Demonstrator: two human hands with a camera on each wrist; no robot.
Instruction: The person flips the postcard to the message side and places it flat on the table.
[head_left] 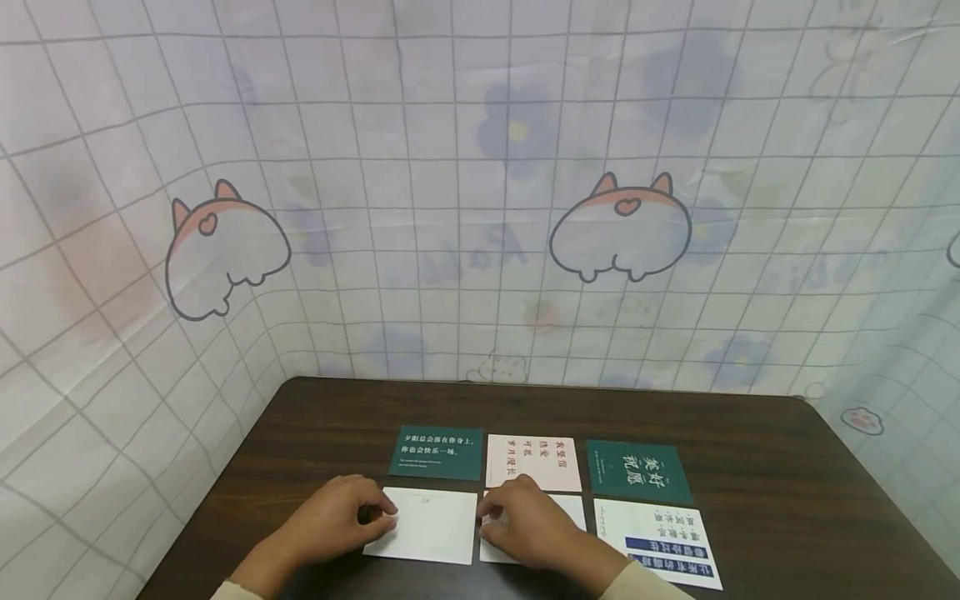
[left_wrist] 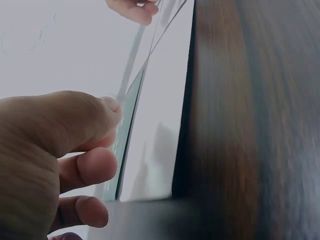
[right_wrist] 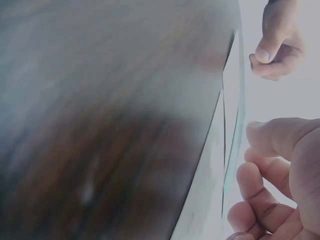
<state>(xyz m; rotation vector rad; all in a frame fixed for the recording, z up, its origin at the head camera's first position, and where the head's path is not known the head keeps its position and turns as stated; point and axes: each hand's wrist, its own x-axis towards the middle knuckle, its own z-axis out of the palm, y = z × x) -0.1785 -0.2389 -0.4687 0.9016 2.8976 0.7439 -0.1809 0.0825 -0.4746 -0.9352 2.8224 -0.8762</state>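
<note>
Postcards lie in two rows on the brown table. My left hand (head_left: 337,518) hovers at the left edge of a blank-looking white card (head_left: 435,525), its fingers loosely curved with nothing between them. My right hand (head_left: 529,523) is over the second white card (head_left: 573,508) in the front row and hides most of it. In the right wrist view the thumb and fingers (right_wrist: 250,180) are bent and hold nothing. In the left wrist view the thumb (left_wrist: 95,112) stays apart from the card surface.
Behind lie a green card (head_left: 437,452), a pale pink card (head_left: 533,463) and another green card (head_left: 637,472). A white card with blue bands (head_left: 660,542) lies at the front right. The dark wooden table (head_left: 795,492) meets a grid-patterned curtain (head_left: 450,208) on its far side.
</note>
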